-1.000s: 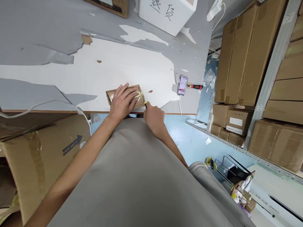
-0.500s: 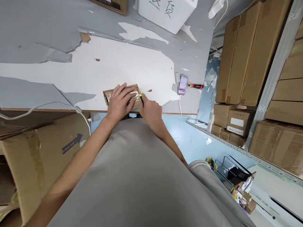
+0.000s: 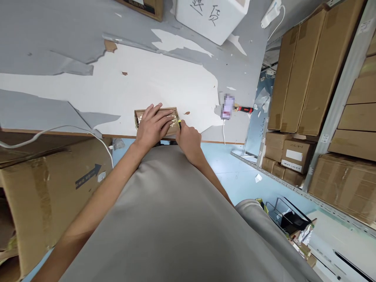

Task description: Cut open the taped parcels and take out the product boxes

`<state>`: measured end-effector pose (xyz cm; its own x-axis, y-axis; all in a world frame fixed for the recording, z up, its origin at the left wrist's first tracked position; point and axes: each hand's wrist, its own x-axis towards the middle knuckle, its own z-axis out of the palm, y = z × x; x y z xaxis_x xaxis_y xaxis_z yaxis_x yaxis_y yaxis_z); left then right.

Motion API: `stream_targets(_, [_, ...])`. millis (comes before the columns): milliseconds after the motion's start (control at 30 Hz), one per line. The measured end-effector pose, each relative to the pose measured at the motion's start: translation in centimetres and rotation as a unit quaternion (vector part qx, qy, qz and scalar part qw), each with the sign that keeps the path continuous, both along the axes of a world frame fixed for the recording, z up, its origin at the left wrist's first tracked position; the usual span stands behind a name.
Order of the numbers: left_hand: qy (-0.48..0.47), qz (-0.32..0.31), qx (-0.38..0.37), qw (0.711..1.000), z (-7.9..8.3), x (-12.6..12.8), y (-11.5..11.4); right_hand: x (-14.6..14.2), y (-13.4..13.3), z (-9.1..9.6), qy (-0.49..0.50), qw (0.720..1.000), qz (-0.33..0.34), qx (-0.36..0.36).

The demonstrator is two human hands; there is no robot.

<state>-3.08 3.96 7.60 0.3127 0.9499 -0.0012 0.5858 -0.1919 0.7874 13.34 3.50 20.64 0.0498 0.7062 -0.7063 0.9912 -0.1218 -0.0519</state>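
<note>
A small flat cardboard box, wrapped in shiny clear tape, lies near the front edge of the worktable. My left hand rests on top of it with fingers stretched out, covering its middle. At the box's right end, my right hand is closed around a yellow-and-black box cutter. Most of the cutter is hidden in my fist, and its blade cannot be made out.
On the worktable stand a white tub with handwriting and a red-and-black handled tool beside a blurred phone-like item. A white cable crosses the left edge. Large cartons stand left; shelved boxes stand right.
The small box has shifted slightly right and turned a little, with my left hand still on it. My right hand and the cutter have moved slightly right and down along its end.
</note>
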Motion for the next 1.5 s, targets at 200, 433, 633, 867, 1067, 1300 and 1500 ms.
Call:
stream_targets(200, [0.026,-0.006,-0.025,0.999,0.8,0.0,0.1,-0.3,-0.5,0.0,0.000,1.000,-0.001,-0.002])
stream_targets(433, [0.049,-0.013,-0.059,0.997,2.2,0.3,0.4,-0.3,0.5,-0.6,0.019,1.000,-0.006,0.015])
stream_targets(633, [0.014,0.009,-0.023,1.000,1.1,0.5,-0.3,-0.2,-0.3,-0.1,0.000,1.000,-0.014,-0.003])
stream_targets(867, [0.004,0.014,0.033,0.999,-0.6,0.5,-0.7,0.1,-0.6,-0.3,0.007,1.000,-0.011,0.001])
stream_targets(1067, [0.017,0.003,0.061,0.998,-1.5,0.4,-0.9,0.3,-1.3,-0.5,0.007,1.000,-0.021,0.001])
stream_targets(1300, [0.006,0.016,0.067,0.998,-1.8,0.5,-1.0,0.4,-2.2,-0.5,-0.002,1.000,-0.015,-0.011])
stream_targets(1500, [0.015,0.010,0.069,0.997,-1.6,0.5,-1.3,0.7,-3.0,-0.6,0.002,1.000,-0.023,-0.008])
